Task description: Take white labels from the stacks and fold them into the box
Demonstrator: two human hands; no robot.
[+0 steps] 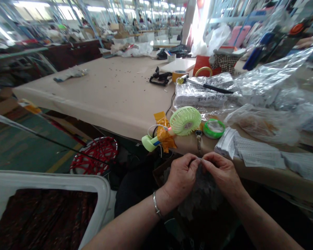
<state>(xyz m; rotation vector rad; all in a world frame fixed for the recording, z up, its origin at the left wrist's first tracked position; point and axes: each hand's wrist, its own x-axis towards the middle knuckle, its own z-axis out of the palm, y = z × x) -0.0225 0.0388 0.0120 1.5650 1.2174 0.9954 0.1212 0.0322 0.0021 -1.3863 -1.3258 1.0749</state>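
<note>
My left hand and my right hand meet just below the near edge of the table. Their fingertips are pinched together on a small dark piece that I cannot make out clearly. Below the hands lies a heap of dark grey lacy fabric on my lap. A silver bangle circles my left wrist. Directly above the hands a light green handheld fan rests at the table edge, taped with orange tape.
A green round tape measure and stacks of white paper labels lie right of the fan. Clear plastic bags pile up at right. A white-rimmed bin with dark fabric stands lower left, a red wire stool beside it.
</note>
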